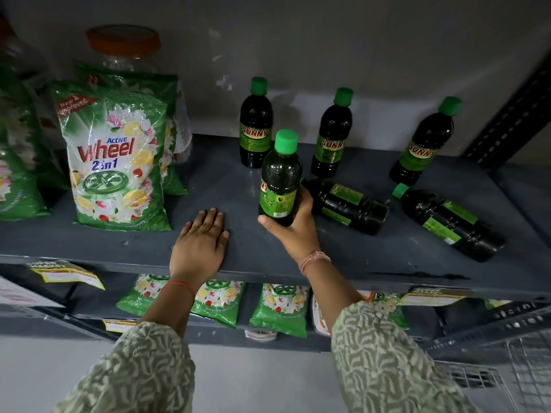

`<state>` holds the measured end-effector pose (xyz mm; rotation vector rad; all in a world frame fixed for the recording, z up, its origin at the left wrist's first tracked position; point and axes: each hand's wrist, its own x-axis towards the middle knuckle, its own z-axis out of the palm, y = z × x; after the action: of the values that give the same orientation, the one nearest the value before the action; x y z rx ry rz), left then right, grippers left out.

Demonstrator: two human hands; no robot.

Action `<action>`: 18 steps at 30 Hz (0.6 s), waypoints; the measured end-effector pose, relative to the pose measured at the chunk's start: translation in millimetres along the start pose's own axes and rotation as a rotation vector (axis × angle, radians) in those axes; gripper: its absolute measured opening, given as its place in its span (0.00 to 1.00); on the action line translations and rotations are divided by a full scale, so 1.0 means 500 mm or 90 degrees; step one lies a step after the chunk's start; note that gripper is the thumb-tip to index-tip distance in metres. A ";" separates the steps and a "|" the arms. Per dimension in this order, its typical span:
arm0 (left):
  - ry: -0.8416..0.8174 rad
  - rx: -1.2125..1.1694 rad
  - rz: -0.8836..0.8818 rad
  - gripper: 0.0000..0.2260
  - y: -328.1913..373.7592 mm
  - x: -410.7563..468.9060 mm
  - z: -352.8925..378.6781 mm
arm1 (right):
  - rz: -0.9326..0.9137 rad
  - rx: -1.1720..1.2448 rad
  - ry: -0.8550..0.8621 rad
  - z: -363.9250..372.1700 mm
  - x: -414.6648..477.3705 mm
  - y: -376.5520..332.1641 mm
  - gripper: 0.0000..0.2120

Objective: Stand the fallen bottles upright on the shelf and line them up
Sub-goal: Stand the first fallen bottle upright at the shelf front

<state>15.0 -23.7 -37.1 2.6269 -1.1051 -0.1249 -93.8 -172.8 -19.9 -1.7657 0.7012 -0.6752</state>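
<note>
Detergent packs (116, 162): stood at the left end of the shelf (208, 186), well apart from the bottles; not part of the step.
Left hand (199, 242): laid flat and open on the shelf near its front edge, palm down, nothing held; it is judged to serve as a brace.
Held bottle (279, 180): gripped around the lower body by the right hand (295, 231), cap up and close to vertical, in front of the back row; whether its base touches the shelf cannot be told.
Back row (255, 129): three bottles already upright near the wall, unevenly spaced, the rightmost (425, 144) appearing tilted, perhaps from the wide lens.
Fallen bottles: two left on their sides, one (347, 204) just beside the right hand, the other (450, 223) further right with its cap toward the row.
Step in hand: the held bottle is best set down flat on its base, level with the back row, in the gap between the first and second bottles.
Caution: the grip should be released only once the bottle is steady, and the neighbouring fallen bottle should not be nudged.
</note>
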 end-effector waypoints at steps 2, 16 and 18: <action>0.002 -0.001 0.001 0.24 0.000 0.000 0.000 | -0.010 -0.065 0.034 0.012 0.001 0.004 0.48; 0.002 0.019 0.005 0.29 0.000 0.002 0.000 | 0.067 0.036 -0.029 -0.031 0.016 0.020 0.23; 0.002 0.021 0.005 0.29 -0.001 0.002 0.001 | 0.046 -0.006 -0.007 -0.019 0.015 0.013 0.34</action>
<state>16.0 -23.9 -37.6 2.6512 -1.1256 -0.1024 -96.7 -185.9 -22.8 -1.7436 0.7573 -0.6134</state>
